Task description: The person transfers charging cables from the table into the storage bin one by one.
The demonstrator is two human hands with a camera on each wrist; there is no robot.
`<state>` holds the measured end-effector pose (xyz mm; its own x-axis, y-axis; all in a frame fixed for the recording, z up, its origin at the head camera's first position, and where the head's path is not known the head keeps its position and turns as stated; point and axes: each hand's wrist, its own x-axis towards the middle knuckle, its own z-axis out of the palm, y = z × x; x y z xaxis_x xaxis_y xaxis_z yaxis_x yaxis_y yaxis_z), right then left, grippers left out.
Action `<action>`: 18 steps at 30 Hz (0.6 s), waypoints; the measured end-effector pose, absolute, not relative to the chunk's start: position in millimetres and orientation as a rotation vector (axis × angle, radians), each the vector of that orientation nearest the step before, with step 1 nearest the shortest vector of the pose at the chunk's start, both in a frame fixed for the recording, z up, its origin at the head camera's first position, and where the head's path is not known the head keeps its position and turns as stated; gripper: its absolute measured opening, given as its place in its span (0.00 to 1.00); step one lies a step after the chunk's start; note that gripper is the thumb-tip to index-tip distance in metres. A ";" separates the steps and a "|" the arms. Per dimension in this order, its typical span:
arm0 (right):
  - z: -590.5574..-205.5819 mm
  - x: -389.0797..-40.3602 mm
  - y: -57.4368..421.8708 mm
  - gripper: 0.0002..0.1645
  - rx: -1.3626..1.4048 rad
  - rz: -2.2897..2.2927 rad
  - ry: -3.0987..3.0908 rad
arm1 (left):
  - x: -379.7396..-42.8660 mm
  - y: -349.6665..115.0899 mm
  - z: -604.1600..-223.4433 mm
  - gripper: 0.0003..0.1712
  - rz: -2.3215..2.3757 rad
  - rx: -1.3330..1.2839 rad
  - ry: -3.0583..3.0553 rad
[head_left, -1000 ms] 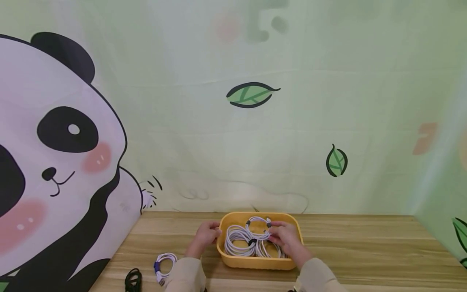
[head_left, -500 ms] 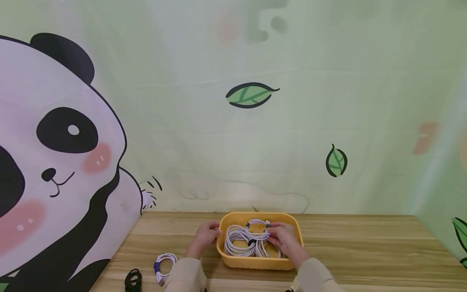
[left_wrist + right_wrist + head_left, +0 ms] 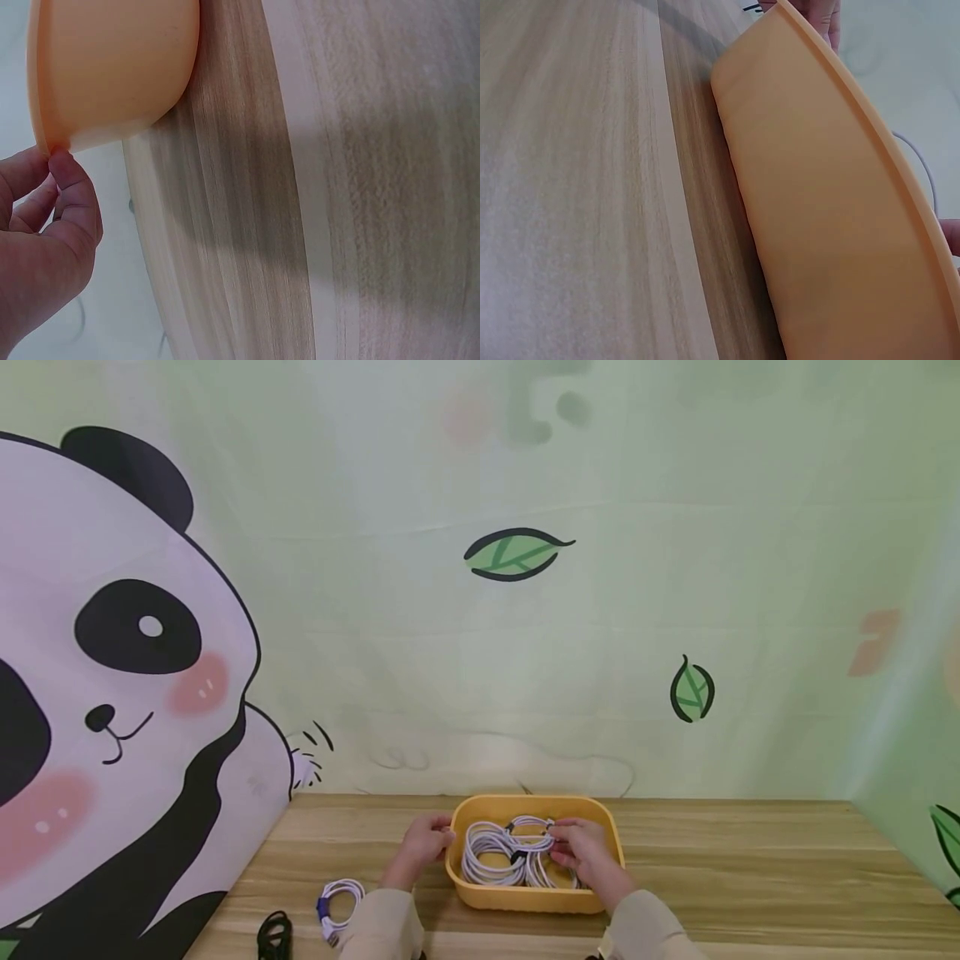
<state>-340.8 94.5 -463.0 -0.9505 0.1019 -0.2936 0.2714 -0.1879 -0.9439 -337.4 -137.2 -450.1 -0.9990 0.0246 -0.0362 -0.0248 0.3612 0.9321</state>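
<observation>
The left hand (image 3: 426, 843) pinches the rim of the yellow bin (image 3: 536, 902) at its left end, a grip plain in the left wrist view, where the bin itself is cut off by the top of the frame. The right hand (image 3: 588, 850) reaches into the bin, which stands on the desk (image 3: 720, 860), and holds a small white coil (image 3: 531, 817) by its right edge; the fingertips cover that part, so exactly how they close on it is hard to make out. The small coil lies toward the back of the bin, behind a large white coil (image 3: 474, 860) and another white coil (image 3: 542, 872), whose right side is partly behind the right hand and the front wall. In the right wrist view the bin's wall blocks the contents, leaving only bits of fingers at the top and right edges. Left of the bin, a white cable (image 3: 347, 886) with a blue strap (image 3: 322, 908) sits close beside the left sleeve (image 3: 381, 927), while a black cable (image 3: 275, 935) is cut off by the bottom edge.
</observation>
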 end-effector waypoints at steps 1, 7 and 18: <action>-463.3 -340.8 94.6 0.21 0.450 -2.289 1.929 | -337.3 -137.0 -450.0 0.17 1.753 0.000 2.553; -463.5 -340.1 95.2 0.21 0.454 -2.275 1.919 | -338.8 -137.0 -451.4 0.17 1.763 -0.007 2.546; -463.6 -340.1 93.8 0.20 0.462 -2.252 1.948 | -338.7 -137.3 -451.8 0.17 1.746 -0.012 2.560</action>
<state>-340.1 93.8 -463.6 -0.9449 0.1019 -0.3110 0.2931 -0.1594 -0.9427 -338.7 -137.3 -451.8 -0.9991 0.0177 -0.0398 -0.0305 0.3656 0.9303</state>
